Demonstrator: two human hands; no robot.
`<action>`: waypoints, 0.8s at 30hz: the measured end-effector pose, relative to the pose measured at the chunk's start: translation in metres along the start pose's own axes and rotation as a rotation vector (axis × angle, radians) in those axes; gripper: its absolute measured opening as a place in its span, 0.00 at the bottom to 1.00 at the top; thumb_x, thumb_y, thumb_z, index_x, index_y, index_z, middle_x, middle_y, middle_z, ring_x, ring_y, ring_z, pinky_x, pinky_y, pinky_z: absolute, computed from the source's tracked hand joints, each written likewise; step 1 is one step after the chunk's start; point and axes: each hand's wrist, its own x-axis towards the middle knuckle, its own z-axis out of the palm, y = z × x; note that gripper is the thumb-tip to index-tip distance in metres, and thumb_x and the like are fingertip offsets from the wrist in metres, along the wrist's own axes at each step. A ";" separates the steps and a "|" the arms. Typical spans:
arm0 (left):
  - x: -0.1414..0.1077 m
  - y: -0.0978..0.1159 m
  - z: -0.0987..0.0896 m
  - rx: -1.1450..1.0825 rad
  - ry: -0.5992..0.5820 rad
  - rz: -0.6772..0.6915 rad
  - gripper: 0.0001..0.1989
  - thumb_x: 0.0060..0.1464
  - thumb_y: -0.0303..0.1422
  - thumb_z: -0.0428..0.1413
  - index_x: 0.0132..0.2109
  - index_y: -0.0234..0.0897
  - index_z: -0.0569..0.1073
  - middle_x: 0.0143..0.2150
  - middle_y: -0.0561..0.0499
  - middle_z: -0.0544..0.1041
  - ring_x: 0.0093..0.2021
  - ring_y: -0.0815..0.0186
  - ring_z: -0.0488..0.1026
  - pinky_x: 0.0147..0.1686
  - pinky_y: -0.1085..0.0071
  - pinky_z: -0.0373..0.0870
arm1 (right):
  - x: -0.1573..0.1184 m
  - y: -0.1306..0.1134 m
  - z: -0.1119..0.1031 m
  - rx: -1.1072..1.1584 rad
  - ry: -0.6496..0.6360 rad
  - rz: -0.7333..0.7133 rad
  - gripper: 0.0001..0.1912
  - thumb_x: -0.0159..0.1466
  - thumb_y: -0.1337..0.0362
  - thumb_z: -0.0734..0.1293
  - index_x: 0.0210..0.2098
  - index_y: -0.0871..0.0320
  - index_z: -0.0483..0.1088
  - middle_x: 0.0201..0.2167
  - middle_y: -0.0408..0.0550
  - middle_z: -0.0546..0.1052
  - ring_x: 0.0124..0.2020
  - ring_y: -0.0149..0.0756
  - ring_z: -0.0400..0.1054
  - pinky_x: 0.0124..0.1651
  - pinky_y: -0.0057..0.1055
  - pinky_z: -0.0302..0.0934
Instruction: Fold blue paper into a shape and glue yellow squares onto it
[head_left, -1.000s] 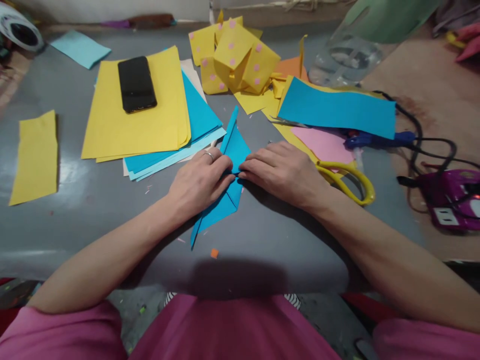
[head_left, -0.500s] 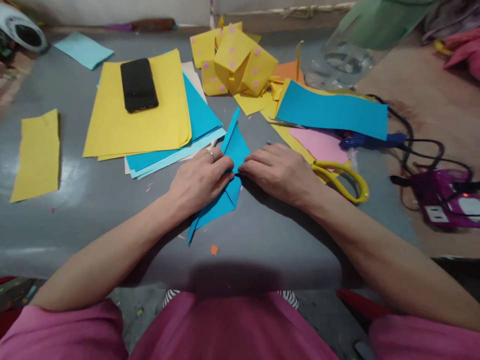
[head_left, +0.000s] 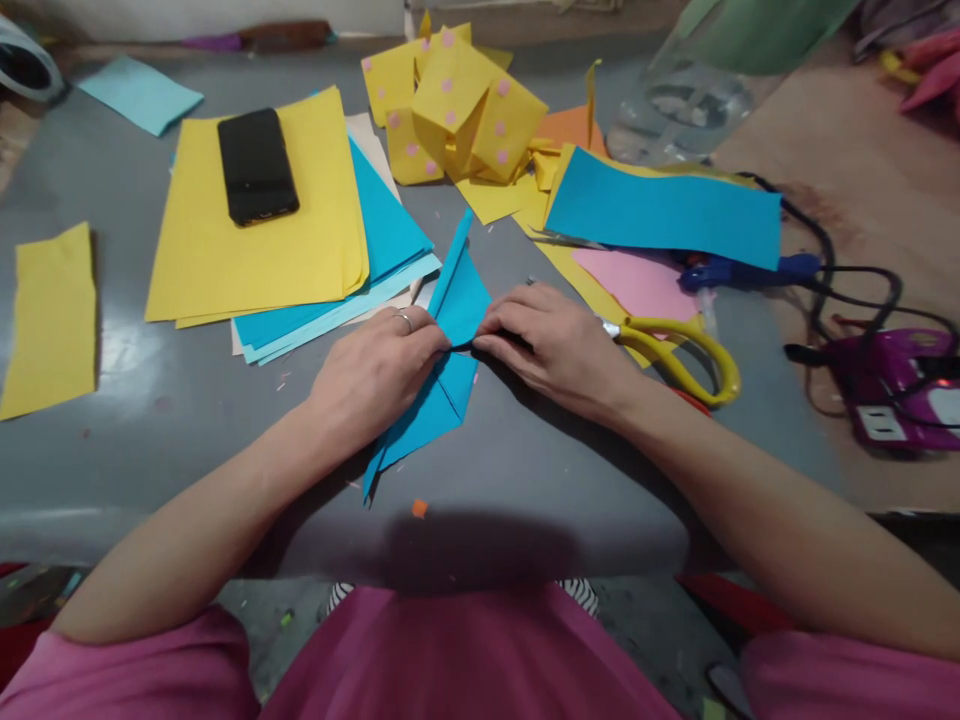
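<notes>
A piece of folded blue paper (head_left: 444,405) lies slantwise on the grey table, with crease lines and narrow folded strips along its left side. My left hand (head_left: 382,365), a ring on one finger, is closed on the paper's left part near its middle. From the other side my right hand (head_left: 544,335) pinches the paper's right edge between thumb and fingers. The two sets of fingertips are a short gap apart. Just beyond my right hand lie scissors with yellow handles (head_left: 729,370), their blades partly hidden by other paper.
A black phone (head_left: 259,165) rests on stacked yellow paper (head_left: 184,250). Yellow dotted folded-paper shapes (head_left: 450,95) stand at the back. Right are a blue strip (head_left: 664,215), a blue glue gun (head_left: 780,270) with cords, a purple power strip (head_left: 892,385) and a clear container (head_left: 675,110).
My fingertips have moved slightly apart, showing more of the paper's middle crease. Both hands still hold the blue paper. The whole view has shifted a little.
</notes>
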 end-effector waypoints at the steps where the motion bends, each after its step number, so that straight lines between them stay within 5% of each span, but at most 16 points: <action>1: 0.000 0.001 -0.001 0.000 0.002 -0.005 0.13 0.69 0.33 0.49 0.47 0.40 0.79 0.49 0.45 0.80 0.47 0.59 0.76 0.44 0.66 0.73 | 0.000 -0.001 0.000 0.006 0.002 0.007 0.11 0.72 0.59 0.62 0.37 0.56 0.74 0.38 0.53 0.78 0.40 0.44 0.69 0.46 0.40 0.62; 15: 0.003 0.005 -0.005 0.022 -0.028 -0.063 0.12 0.65 0.28 0.51 0.53 0.41 0.74 0.50 0.44 0.78 0.51 0.56 0.76 0.44 0.65 0.72 | 0.002 -0.011 0.009 -0.036 0.083 0.137 0.07 0.69 0.62 0.62 0.36 0.56 0.69 0.41 0.54 0.75 0.42 0.44 0.68 0.45 0.39 0.61; 24: -0.001 0.003 0.000 0.073 0.035 0.040 0.15 0.68 0.28 0.48 0.53 0.43 0.77 0.55 0.44 0.75 0.51 0.56 0.74 0.42 0.65 0.71 | 0.004 -0.013 0.011 -0.142 0.043 0.158 0.09 0.71 0.62 0.59 0.37 0.56 0.69 0.41 0.53 0.74 0.40 0.43 0.67 0.44 0.39 0.61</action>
